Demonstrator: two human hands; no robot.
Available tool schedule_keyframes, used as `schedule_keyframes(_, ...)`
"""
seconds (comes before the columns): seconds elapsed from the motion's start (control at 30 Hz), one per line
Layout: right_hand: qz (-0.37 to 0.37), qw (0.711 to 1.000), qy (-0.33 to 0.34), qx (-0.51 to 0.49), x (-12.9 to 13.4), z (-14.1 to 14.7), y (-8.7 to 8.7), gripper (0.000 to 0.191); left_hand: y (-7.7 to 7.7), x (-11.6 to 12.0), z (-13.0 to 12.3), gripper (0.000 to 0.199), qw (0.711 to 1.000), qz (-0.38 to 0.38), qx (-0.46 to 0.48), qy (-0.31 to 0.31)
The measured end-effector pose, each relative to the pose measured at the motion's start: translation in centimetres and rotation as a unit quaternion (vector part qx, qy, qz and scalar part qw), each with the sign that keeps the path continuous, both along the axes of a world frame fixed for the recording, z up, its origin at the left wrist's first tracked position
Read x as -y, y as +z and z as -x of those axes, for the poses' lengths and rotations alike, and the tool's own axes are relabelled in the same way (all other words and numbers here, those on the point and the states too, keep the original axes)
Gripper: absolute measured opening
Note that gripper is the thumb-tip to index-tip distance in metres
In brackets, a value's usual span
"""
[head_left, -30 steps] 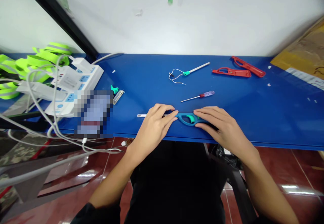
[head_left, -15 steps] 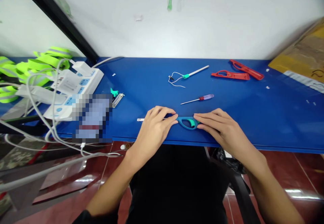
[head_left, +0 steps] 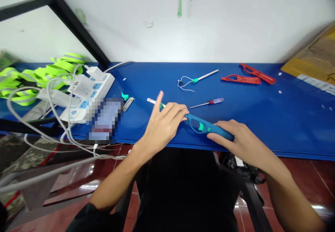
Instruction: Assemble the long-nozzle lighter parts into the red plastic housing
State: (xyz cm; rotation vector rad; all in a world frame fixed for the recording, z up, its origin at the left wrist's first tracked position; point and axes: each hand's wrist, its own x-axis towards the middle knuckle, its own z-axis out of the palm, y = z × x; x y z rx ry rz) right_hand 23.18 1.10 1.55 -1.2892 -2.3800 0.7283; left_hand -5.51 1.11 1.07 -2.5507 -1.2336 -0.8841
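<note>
Utility lighter point(head_left: 206, 127) lies at a slant at 6 o'clock on my feed, near the edge of the blue bench point(head_left: 272, 130). Left hand point(head_left: 163, 127) has its fingers curled over the barrel, one finger sticking up. Right hand point(head_left: 237, 137) has its fingers clamped round the grip end, apparently to steady it between them. Red plastic shell halves point(head_left: 240, 79) sit off at 1 o'clock.

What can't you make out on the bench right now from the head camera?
All in the head view:
The shaft of the blue lighter: partly hidden by the left hand.
Its far end: partly covered by the right hand.
Rectangular item beside the power strip: pixelated, unreadable.
Cardboard parcel: cut off by the right edge.
Hi-vis straps: cut off by the left edge.
Small green piece: too small to identify.
</note>
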Motion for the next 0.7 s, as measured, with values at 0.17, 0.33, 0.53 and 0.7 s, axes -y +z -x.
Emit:
schedule_keyframes(0.17, 0.123, 0.984, 0.008, -0.126, 1.7, 2.0, 1.4, 0.035, 1.7, -0.2, 1.5, 0.041, 0.996, -0.061, 0.057, -0.012)
schedule_keyframes(0.33, 0.0, 0.985, -0.034, -0.17, 2.5, 4.0, 1.0, 0.026, -0.2, 2.3, -1.5, 0.066, 0.911, -0.015, 0.401, 0.096)
schedule_keyframes(0.53, -0.021, 0.976, -0.021, -0.216, 3.6, 5.4, 0.3, 0.025, -1.0, 2.5, -4.7, 0.039, 0.677, 0.367, 0.609, -0.189)
schedule_keyframes(0.7, 0.097, 0.957, -0.01, -0.273, 3.2, 5.3, -0.5, 0.039, 0.1, 1.4, -4.8, 0.033, 0.621, 0.337, 0.691, -0.151)
